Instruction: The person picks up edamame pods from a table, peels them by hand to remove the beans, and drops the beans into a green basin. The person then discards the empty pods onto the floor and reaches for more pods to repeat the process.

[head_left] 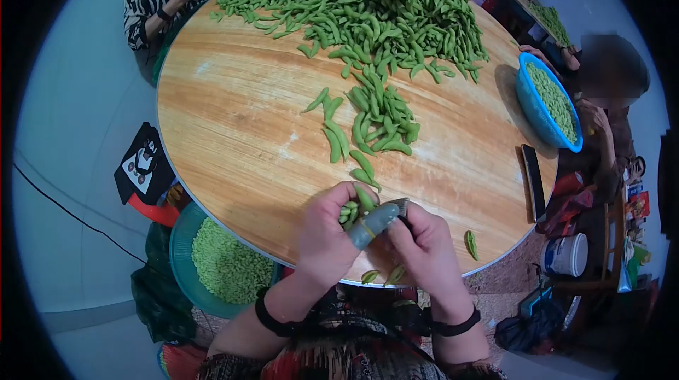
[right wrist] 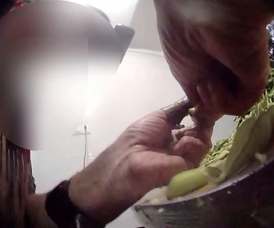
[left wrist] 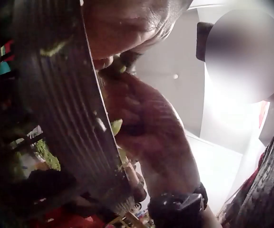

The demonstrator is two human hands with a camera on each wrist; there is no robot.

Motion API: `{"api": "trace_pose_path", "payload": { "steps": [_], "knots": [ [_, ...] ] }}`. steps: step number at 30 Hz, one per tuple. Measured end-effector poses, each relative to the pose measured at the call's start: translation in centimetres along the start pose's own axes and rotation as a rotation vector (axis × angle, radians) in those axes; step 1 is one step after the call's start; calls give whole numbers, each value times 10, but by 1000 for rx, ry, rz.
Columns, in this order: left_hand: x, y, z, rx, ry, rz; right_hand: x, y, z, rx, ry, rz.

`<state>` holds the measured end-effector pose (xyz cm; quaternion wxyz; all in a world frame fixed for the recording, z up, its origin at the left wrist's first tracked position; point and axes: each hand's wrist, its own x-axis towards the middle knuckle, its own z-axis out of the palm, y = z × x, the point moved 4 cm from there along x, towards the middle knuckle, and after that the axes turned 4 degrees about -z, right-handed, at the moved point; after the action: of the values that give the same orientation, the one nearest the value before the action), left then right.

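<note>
In the head view my left hand (head_left: 329,235) holds several green soybean pods (head_left: 348,214) in its curled fingers, near the table's front edge. A grey-green cover (head_left: 376,224) with a yellow band sits over its thumb. One pod (head_left: 366,199) sticks up between the fingers. My right hand (head_left: 430,249) meets the left, thumb and fingers pinching at the covered thumb's tip. Both wrist views show the fingertips together, with a bit of green (left wrist: 121,64) between them; most of that pod is hidden. Split pods (head_left: 394,275) lie just under the hands.
Loose pods (head_left: 382,122) lead back to a large heap (head_left: 396,12) on the round wooden table (head_left: 233,118). A blue bowl (head_left: 534,108) of shelled beans and a phone (head_left: 532,182) are at the right. Below left stands a green basin (head_left: 185,267) of beans. Other people sit around.
</note>
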<state>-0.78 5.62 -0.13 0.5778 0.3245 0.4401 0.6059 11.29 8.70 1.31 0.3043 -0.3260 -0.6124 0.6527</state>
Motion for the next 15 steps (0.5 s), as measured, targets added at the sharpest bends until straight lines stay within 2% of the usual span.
{"api": "trace_pose_path", "payload": {
  "steps": [2, 4, 6, 7, 8, 9, 10, 11, 12, 13, 14, 15],
  "knots": [
    [2, -1, -3, 140, 193, 66, 4, -10, -1, -567, 156, -231],
    [3, -6, -5, 84, 207, 71, 9, -14, -2, -573, 168, -201],
    [1, -7, -7, 29, 220, 72, 11, 1, -4, 131, 135, 159],
    [0, -9, -7, -130, 179, -13, 10, 7, -4, 268, 118, 178],
    [-1, -11, -6, -289, 136, -98, 10, 9, -4, 266, 116, 178],
    [-1, -11, -7, -291, 138, -97, 10, 8, -5, 141, 87, 149],
    [-2, -12, -9, -209, 138, -112, 10, 8, -5, 16, 57, 120],
    [-2, -13, -10, -128, 138, -127, 10, 8, -7, 15, 57, 121],
    [-1, -16, -10, -130, 139, -127, 11, 4, -15, -187, 167, 33],
    [0, -8, -8, 230, 123, 142, 11, -2, -22, -390, 274, -55],
    [-3, -1, -1, 590, 101, 411, 12, -6, -25, -392, 275, -52],
    [-6, 4, 4, 587, 79, 385, 13, -6, -24, -158, 212, 47]
  ]
}}
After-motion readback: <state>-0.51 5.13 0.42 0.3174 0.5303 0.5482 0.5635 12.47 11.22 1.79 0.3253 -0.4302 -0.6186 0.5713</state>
